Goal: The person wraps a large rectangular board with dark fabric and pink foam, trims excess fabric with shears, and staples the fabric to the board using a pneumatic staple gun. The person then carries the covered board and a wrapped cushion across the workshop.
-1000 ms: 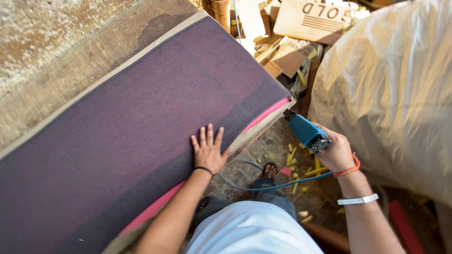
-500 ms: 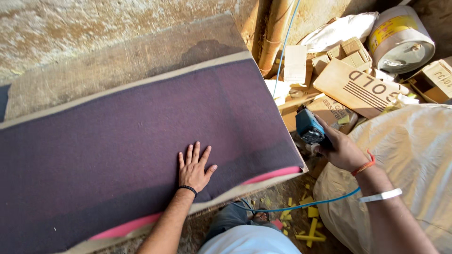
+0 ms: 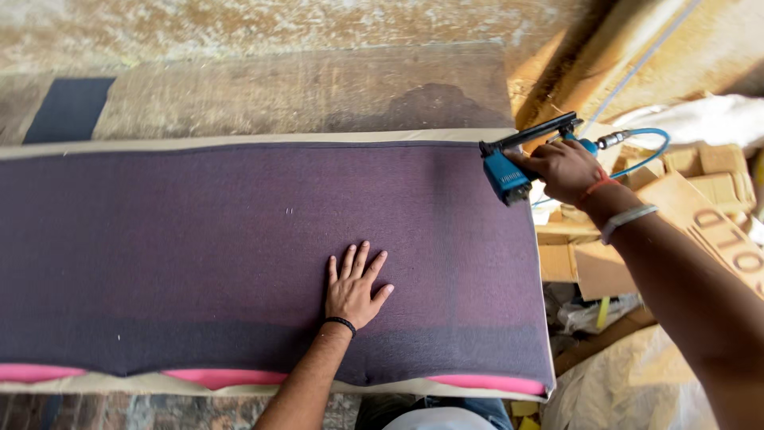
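- The left hand (image 3: 354, 288) lies flat, palm down, on the purple fabric (image 3: 199, 247), fingers spread apart and pointing away from the person; it grips nothing.
- A black band (image 3: 341, 322) circles the left wrist.
- The fabric covers a long padded panel (image 3: 263, 139) that runs across the view; the hand sits right of the panel's middle, nearer the near edge than the far one.
- The right hand (image 3: 567, 169) is closed around the grip of a blue staple gun (image 3: 513, 163), fingers wrapped tight on it.
- The gun is at the panel's far right corner, its blue head over the fabric just inside the far edge; whether the nose touches the fabric cannot be told.
- A black bar on the gun slants up to the right, and a blue hose (image 3: 641, 151) loops off from the gun's rear.
- The right wrist wears an orange thread and a white bangle (image 3: 629, 221).
- Pink foam (image 3: 215, 376) shows in strips along the near edge, below the fabric, with a pale backing strip under it.
- A pale border runs along the far edge as well.
- Cardboard pieces (image 3: 700, 215) lie to the right of the panel, under the right forearm.
- A rough wall (image 3: 239, 32) rises behind the panel.
- The two hands are well apart.
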Motion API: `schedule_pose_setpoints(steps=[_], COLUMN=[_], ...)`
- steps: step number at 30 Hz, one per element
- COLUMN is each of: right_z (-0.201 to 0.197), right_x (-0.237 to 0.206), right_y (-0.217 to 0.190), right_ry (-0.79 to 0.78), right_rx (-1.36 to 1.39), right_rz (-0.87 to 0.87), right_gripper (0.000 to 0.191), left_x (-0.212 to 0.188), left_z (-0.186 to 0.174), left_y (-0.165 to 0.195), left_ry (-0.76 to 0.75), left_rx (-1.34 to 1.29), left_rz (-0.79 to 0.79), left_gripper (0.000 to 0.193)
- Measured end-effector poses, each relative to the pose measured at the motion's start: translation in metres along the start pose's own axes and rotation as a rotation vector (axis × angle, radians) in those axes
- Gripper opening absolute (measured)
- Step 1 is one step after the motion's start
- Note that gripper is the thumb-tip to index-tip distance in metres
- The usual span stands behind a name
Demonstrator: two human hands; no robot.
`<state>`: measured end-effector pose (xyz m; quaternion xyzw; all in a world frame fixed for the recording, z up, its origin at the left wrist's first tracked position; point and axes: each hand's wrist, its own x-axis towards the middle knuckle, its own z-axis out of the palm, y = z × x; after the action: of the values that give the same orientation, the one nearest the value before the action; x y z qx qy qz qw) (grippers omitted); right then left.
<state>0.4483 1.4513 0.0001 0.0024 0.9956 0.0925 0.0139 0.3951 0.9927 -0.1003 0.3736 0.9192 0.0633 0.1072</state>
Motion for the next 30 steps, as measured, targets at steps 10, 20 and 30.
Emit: schedule_pose_setpoints(steps=[10,20,30], right_z=[0.028,0.066,0.056], right_x=[0.274,0.329,0.300], right_y=[-0.034,-0.110,-0.201], right_ry=[-0.194,-0.107,0.008], right_rx=[0.300,0.402,0.462], right_rz=[0.013,-0.035,-0.039], right_gripper=[0.092,0.072,0.065], left_x=[0.021,0.023,0.005], left_z=[-0.008,0.000,0.027], left_y=[-0.020,-0.042,-0.039], left_ry=[-0.038,-0.154,0.039], left_rx=[-0.071,-0.059,-0.072], left_rz=[-0.084,-0.106,-0.211], left_gripper=[0.072,0.076,0.076])
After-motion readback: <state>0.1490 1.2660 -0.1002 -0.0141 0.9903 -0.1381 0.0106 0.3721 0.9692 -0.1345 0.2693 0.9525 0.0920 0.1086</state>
